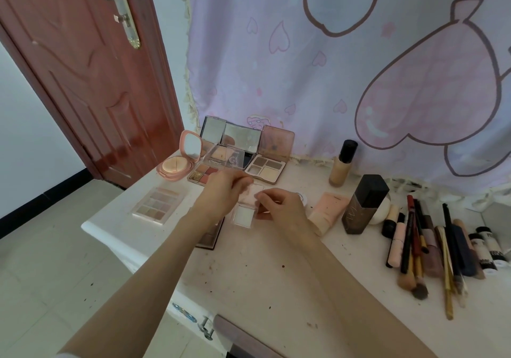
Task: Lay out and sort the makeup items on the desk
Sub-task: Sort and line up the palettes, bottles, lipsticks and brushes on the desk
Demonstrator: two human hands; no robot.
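A small clear compact (244, 215) with a pale powder pan is held above the white desk (262, 274), between my two hands. My left hand (221, 191) pinches its raised clear lid from above. My right hand (279, 208) grips the compact's right side with curled fingers. Under my left wrist a dark palette (211, 234) lies partly hidden. Several open palettes stand at the back: a pink cushion compact (177, 166), a multicolour palette (204, 173) and a brown four-pan palette (266, 168). A pale closed palette (159, 201) lies at the left.
On the right lie a pink tube (327, 212), a dark foundation bottle (363, 205), a beige bottle (341, 164) and a row of several brushes, pencils and tubes (431, 244). A cartoon cloth (331, 67) hangs behind. The desk's edge drops at the left, near a red door (83, 67).
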